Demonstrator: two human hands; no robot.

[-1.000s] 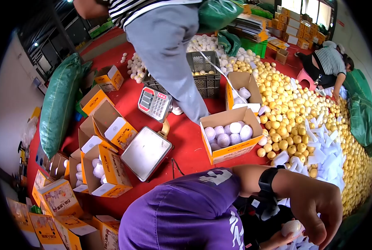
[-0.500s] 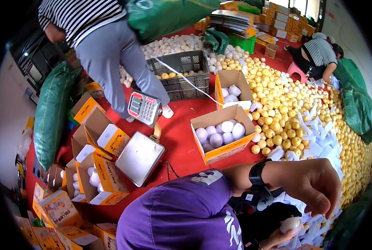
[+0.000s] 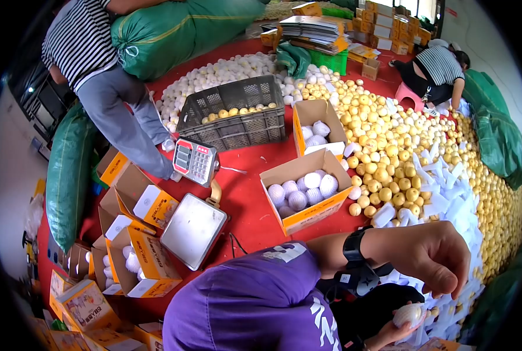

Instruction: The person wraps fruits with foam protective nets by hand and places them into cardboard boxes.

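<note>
My left hand (image 3: 439, 260), with a black watch (image 3: 354, 247) on its wrist, hangs with bent fingers. Its thumb is apart from the fingers, and nothing shows between them. Below it, near the bottom edge, my right hand (image 3: 388, 334) holds a pale fruit in a white foam net (image 3: 409, 315). White foam nets (image 3: 448, 187) lie in a heap beside my left hand, against a spread of loose yellow fruit (image 3: 383, 158). Beyond my purple sleeve, an open box (image 3: 313, 217) holds several net-wrapped fruits (image 3: 297, 200).
A scale (image 3: 194, 230) stands left of the open box. Behind are a dark crate (image 3: 237, 131) and another open box (image 3: 340, 150). More boxes (image 3: 152, 263) crowd the left. One person (image 3: 79, 47) handles a green sack (image 3: 173, 35); another person (image 3: 442, 67) bends at the back right.
The person in the striped top has moved left with the green sack, uncovering the dark crate. The view has shifted slightly. My right hand still has the wrapped fruit; my left hand stays raised above it.
</note>
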